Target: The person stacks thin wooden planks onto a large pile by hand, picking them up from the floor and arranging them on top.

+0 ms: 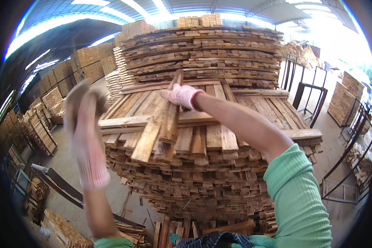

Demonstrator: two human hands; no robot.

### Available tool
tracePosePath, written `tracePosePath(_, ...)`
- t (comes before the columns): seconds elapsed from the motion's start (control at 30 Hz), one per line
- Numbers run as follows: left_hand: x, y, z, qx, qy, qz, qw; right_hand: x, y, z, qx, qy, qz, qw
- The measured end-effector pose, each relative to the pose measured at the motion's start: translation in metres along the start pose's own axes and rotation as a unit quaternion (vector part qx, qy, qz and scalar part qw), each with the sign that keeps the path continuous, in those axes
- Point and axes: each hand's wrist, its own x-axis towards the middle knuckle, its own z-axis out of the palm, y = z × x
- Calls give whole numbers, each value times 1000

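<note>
In front of me, the top layer of a large stack of wooden boards [213,142] lies side by side, running away from me. My right hand [182,95], in a pale pink knit glove, is closed around a darker wooden board [170,126] that lies on top of the layer. Beside it, a lighter board [146,140] sits at a slant, its near end jutting past the stack's edge. My left hand [86,124], gloved as well, is raised off the stack's left side. Motion smears its brownish fingers, so I cannot make out whether they hold anything.
Crosswise wooden strips [126,122] rest on the layer. Behind it rises a taller lumber stack [202,56]. Metal frames [312,97] stand to the right, and a dark metal rail [60,182] runs at lower left. More bundled lumber [347,97] stands on the concrete floor.
</note>
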Motion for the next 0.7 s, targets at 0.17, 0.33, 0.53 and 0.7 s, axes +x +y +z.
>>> tracePosePath(0.17,-191,42,25,158,-236,52,957,-59,16,-34,-31,169,-276,946)
tracePosePath(0.33,-332,-62,114,128,-578,-206,779,-248,156,-94,-195,229,-175,937)
tracePosePath(0.53,-435,-86,199,79,-708,-198,673,-429,369,-48,-26,416,82,905)
tracePosePath(0.7,-520,-101,262,11,-850,-73,522,-641,503,173,33,433,491,755)
